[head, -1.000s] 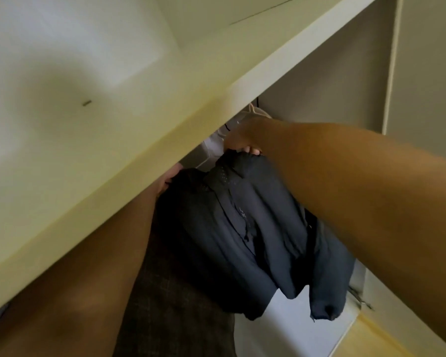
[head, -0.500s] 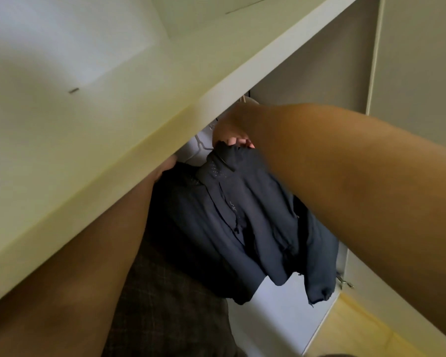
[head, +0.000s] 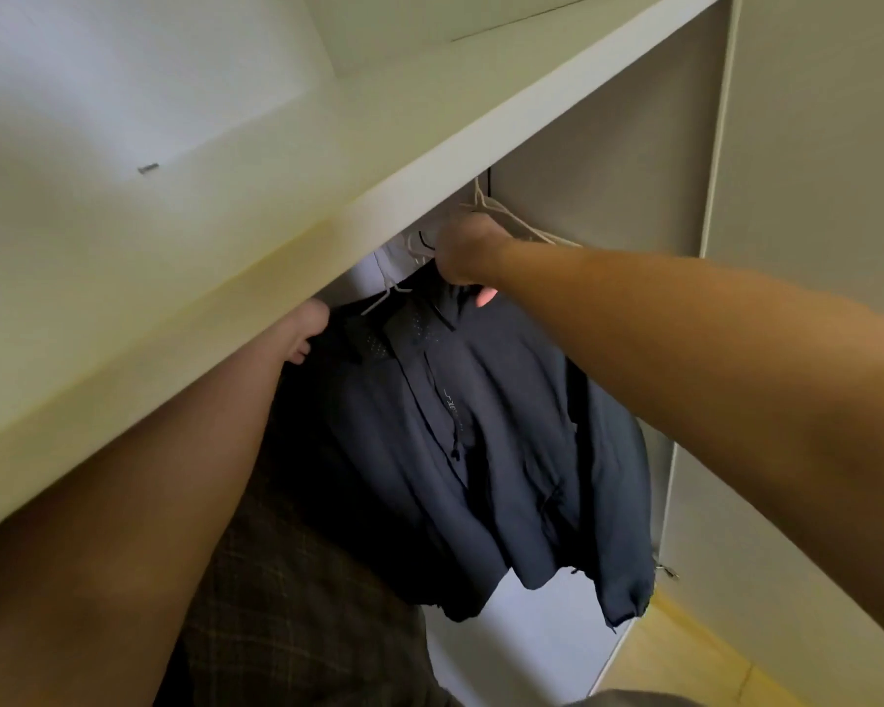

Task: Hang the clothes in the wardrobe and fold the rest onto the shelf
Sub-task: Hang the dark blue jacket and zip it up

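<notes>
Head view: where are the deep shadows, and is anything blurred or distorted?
Head view: the darkest shadow lies under the shelf board, around the left hand and the plaid garment; the navy jacket loses detail near that hand; the whole view is a little soft, and the wide lens slants the wardrobe's edges.

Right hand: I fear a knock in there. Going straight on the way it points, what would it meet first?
Probably the white garment just beyond the right hand, which grips the dark jacket; the shelf edge sits close above. Depth is unclear.
</notes>
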Available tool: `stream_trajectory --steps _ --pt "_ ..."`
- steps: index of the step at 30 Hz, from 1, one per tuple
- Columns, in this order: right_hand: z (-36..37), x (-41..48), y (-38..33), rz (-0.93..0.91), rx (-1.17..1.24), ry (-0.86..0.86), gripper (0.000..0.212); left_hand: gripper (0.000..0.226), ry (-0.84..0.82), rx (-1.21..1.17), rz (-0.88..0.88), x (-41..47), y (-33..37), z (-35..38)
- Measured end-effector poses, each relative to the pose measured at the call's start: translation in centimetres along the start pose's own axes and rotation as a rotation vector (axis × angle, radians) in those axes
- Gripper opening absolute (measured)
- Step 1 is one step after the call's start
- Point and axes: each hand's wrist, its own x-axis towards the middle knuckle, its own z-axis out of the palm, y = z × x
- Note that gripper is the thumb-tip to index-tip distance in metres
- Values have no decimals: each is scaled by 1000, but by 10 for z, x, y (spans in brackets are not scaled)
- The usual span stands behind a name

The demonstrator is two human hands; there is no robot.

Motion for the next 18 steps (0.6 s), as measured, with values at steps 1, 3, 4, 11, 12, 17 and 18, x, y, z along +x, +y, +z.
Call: stream_trajectory --steps 1,3,4,11,12,17,18 --pt "0 -2 -1 24 21 12 11 27 -2 -23 20 3 -1 1" --pt "3 -1 0 30 51 130 30 19 0 -62 44 1 -2 3" --pt "4 -1 1 53 92 171 43 12 19 -91 46 0 -4 3" --pt "9 -12 -1 36 200 225 36 32 199 80 111 -12 -9 -3" --pt "8 -14 0 26 167 214 35 29 190 81 126 -10 -9 -5" --pt "4 -23 -1 -5 -1 206 28 21 14 -140 -4 7 -17 -13" --pt "4 -25 -3 -10 -23 187 23 25 -15 -213 -25 7 -19 -14"
